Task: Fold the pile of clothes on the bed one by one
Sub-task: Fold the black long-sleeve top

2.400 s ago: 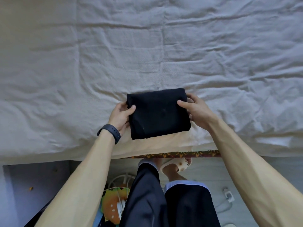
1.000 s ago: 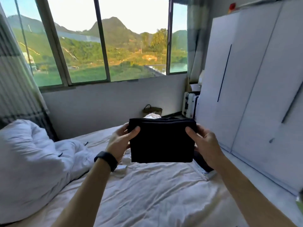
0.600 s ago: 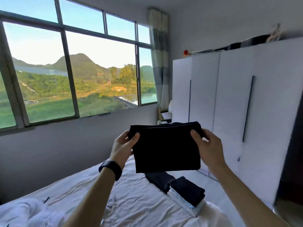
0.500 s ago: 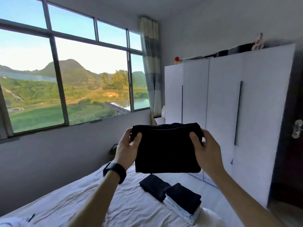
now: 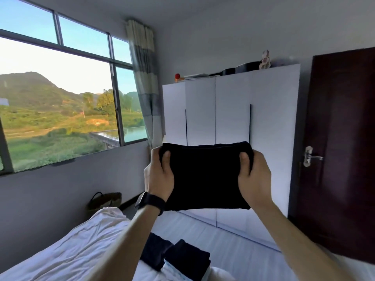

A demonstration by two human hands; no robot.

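Observation:
A folded black garment [image 5: 205, 177] hangs in the air in front of me, held flat by its two sides. My left hand [image 5: 159, 177] grips its left edge with the thumb on top; a dark watch sits on that wrist. My right hand [image 5: 253, 179] grips the right edge the same way. Below, near the corner of the bed [image 5: 67, 256], lie folded clothes: a dark piece [image 5: 156, 253] and a dark piece [image 5: 187, 259] stacked on a light one [image 5: 176, 273].
A white wardrobe [image 5: 231, 122] stands straight ahead beyond a strip of pale floor [image 5: 213, 230]. A dark wooden door [image 5: 345, 149] is at the right. A large window [image 5: 60, 98] fills the left wall, with a woven bag [image 5: 104, 201] under it by the bed's end.
I lifted the folded black garment off the bed with both hands and turned right. The view swung from the window to the wardrobe and door, and the folded stack now lies below the garment.

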